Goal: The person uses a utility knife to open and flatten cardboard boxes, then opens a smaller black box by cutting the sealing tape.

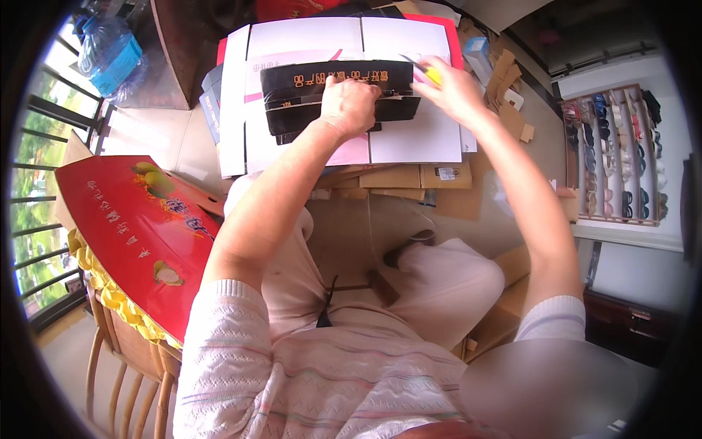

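Observation:
A black cardboard box [300, 86] with orange printing stands on a stack of flattened white cartons [417, 150]. My left hand [352, 106] is closed over its upper edge, fingers curled round the black cardboard. At the box's right end, my right hand [455, 89] grips a yellow utility knife [433, 74]. The knife's thin, dark tip points up and left, close to the box's upper right corner. Whether the blade touches the cardboard I cannot tell. My palm hides part of the knife's handle.
Brown cardboard pieces [409, 178] lie under and around the stack. To the left, a large red printed carton panel [139, 227] leans by a wooden chair [121, 351]. A blue-labelled water bottle [110, 55] stands far left. On the right is a rack of shoes [614, 154].

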Tool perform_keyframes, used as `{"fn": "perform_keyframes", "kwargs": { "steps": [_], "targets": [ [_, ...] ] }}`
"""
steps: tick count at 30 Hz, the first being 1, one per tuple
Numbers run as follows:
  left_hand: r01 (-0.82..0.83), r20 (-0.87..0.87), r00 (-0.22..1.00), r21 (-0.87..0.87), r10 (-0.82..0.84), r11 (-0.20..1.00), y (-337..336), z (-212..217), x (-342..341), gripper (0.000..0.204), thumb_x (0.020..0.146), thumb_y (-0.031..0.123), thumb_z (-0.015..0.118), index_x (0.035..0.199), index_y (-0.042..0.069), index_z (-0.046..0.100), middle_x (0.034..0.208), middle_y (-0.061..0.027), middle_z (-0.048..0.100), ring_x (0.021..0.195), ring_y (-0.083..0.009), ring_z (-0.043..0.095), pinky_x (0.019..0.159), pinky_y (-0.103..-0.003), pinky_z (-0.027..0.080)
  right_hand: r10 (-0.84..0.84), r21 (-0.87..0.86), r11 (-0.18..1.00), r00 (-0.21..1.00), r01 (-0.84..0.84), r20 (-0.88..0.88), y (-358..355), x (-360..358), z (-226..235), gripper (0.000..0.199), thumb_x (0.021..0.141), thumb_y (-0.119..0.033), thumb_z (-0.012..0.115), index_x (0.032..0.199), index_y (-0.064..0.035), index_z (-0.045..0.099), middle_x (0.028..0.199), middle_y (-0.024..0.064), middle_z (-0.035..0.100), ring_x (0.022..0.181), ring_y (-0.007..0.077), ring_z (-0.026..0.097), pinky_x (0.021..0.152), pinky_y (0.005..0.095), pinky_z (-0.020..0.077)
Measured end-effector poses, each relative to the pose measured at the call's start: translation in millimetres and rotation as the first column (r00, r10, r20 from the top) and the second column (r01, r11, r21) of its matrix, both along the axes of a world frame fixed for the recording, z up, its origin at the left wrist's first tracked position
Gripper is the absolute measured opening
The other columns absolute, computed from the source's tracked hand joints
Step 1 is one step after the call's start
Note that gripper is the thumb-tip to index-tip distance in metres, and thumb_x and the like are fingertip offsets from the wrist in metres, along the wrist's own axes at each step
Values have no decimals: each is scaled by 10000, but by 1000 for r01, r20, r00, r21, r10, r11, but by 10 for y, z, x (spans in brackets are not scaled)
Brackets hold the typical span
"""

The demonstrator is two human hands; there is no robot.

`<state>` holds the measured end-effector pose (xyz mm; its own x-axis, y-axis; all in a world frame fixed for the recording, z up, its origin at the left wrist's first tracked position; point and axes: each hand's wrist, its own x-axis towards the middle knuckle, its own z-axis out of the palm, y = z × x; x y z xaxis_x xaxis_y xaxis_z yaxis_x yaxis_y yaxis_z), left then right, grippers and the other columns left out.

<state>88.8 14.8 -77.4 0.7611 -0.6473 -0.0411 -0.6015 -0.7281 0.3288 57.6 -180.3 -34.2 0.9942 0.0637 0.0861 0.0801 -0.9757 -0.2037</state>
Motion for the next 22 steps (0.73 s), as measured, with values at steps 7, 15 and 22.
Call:
{"fn": "perform_keyframes", "kwargs": {
  "steps": [7, 15, 22],
  "targets": [
    [77, 20, 997, -120, -75, 990, 119, 179, -85, 148, 701, 98, 578, 841, 108, 623, 786, -94, 639, 826, -263, 618, 820, -446, 420, 180, -241, 950, 979, -197, -92, 718, 437, -15, 582, 724, -211, 652, 1253, -221, 409, 1023, 133, 527, 899, 315, 576, 790, 399, 482],
    [136, 87, 989, -215, -120, 967, 208, 300, -141, 130, 680, 35, 545, 767, 89, 624, 839, -67, 615, 842, -234, 604, 773, -390, 454, 213, -452, 867, 976, -211, -46, 818, 445, 61, 507, 718, -146, 610, 1192, -115, 433, 1034, 161, 505, 823, 306, 609, 749, 413, 479],
    [175, 153, 978, -249, -140, 952, 223, 324, -188, 107, 695, 92, 559, 768, 89, 638, 901, -87, 605, 906, -256, 577, 785, -363, 461, -74, -475, 876, 948, -88, -311, 824, 531, 612, 415, 656, -184, 636, 1049, -90, 537, 1021, 128, 605, 920, 303, 586, 822, 385, 455]
  ]
}}
